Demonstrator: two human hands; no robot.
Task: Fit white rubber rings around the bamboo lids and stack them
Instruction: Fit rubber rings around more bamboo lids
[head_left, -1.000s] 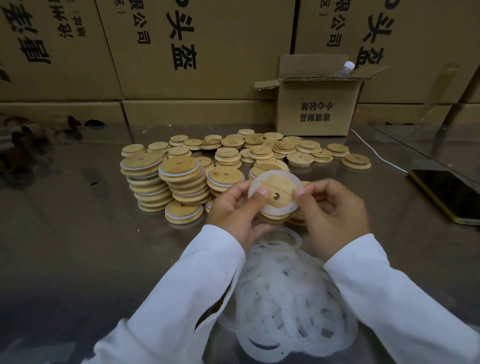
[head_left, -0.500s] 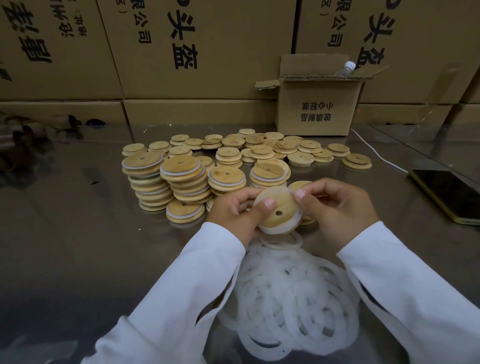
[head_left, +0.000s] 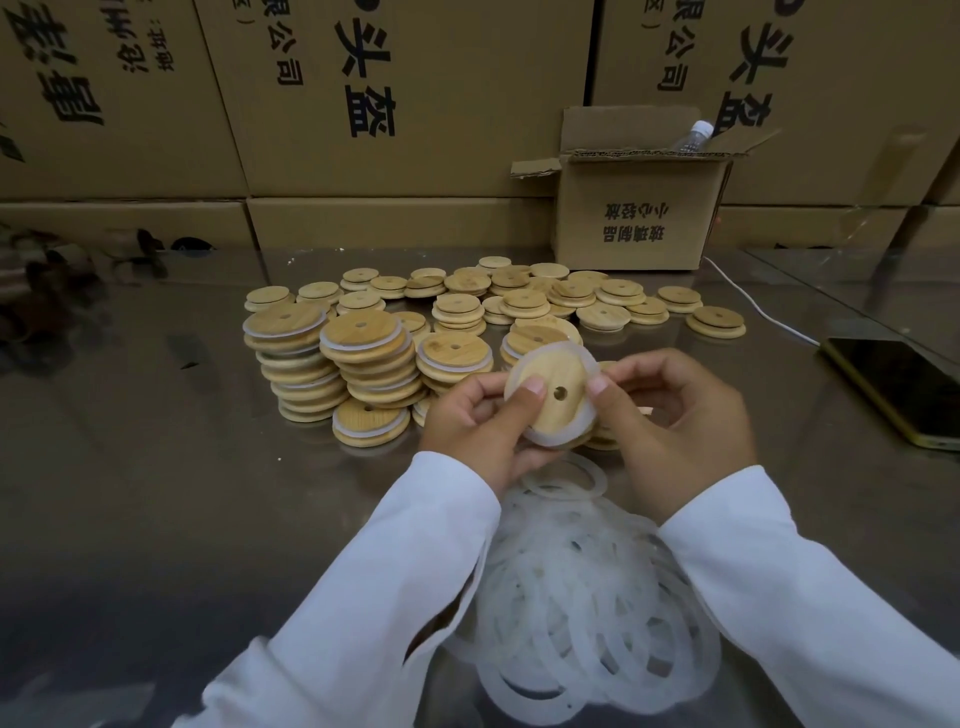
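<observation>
Just above the heap of loose rings (head_left: 587, 597), my left hand (head_left: 478, 415) pinches the bamboo lid (head_left: 553, 397), thumb on its face. The right hand (head_left: 680, 415) pinches the opposite rim, where the white rubber ring (head_left: 551, 440) looks only partly seated. I'd walk both thumbs round, pressing evenly. Rear right, the open cardboard box (head_left: 639, 223) holds a plastic bottle (head_left: 693, 136).
</observation>
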